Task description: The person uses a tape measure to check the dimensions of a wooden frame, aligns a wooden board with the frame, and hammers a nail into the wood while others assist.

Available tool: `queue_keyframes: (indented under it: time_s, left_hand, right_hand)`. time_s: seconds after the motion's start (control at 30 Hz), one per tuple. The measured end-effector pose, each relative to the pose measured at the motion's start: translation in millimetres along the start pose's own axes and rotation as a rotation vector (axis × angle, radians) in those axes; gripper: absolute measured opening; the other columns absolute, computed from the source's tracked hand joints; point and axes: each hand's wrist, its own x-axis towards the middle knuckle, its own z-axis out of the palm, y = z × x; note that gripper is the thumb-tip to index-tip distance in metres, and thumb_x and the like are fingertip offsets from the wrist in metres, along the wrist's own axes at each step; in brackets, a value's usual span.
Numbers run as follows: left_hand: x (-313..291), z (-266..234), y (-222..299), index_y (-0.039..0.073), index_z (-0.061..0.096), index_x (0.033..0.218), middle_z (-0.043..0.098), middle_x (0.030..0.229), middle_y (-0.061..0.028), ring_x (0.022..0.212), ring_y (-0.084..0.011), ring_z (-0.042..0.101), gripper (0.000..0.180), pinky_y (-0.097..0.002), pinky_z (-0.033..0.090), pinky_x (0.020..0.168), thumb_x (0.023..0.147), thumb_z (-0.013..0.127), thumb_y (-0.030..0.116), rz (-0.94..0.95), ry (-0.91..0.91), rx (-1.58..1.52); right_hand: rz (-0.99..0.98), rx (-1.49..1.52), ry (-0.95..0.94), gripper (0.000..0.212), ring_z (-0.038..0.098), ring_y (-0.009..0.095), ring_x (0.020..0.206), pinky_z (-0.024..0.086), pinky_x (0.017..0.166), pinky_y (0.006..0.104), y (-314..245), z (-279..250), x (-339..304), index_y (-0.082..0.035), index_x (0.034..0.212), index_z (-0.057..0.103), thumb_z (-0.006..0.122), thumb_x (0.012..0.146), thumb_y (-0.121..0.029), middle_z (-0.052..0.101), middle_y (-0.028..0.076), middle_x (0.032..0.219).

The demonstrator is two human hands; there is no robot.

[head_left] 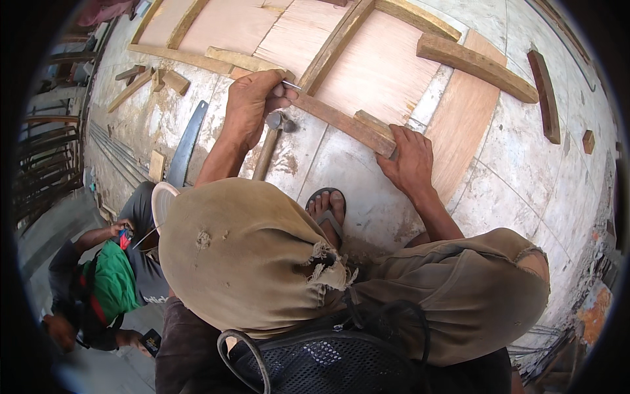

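One flat brown batten [338, 121] has its right end held between the thumb and fingers of the right hand [409, 159], while its left end sits just beside the left hand [251, 100], which pinches a thin silvery pin [292, 85] in a narrow grip. Along the batten's far edge, near the right hand, lies a short wooden strip [373, 123]. A hammer [266, 150] lies on the batten's near side toward its left end, a saw [188, 143] farther left of it, and a framed plywood panel [375, 62] beyond it.
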Motion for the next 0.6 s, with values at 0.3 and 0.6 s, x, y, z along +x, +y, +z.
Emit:
queue_keyframes:
  time_s: [0.3, 0.6]
  left_hand:
    - [47, 98, -51, 0.000, 0.067, 0.090, 0.074, 0.082, -0.0098, 0.076, -0.0142, 0.075, 0.012, -0.0238, 0.061, 0.068, 0.094, 0.076, 0.008, 0.017, -0.252, 0.114]
    - [12, 99, -107, 0.003, 0.073, 0.114, 0.075, 0.099, -0.0110, 0.093, -0.0237, 0.073, 0.019, -0.0366, 0.057, 0.081, 0.096, 0.073, 0.008, 0.469, -0.427, 0.728]
  right_hand:
    - [-0.026, 0.013, 0.083, 0.064, 0.060, 0.034, 0.116, 0.043, 0.103, 0.0464, 12, 2, -6, -0.001, 0.133, 0.063, 0.080, 0.076, -0.025, 0.068, 0.015, 0.124]
    - [-0.026, 0.057, 0.096, 0.063, 0.059, 0.032, 0.116, 0.042, 0.102, 0.0457, 15, 6, -6, -0.002, 0.131, 0.062, 0.080, 0.074, -0.025, 0.066, 0.013, 0.122]
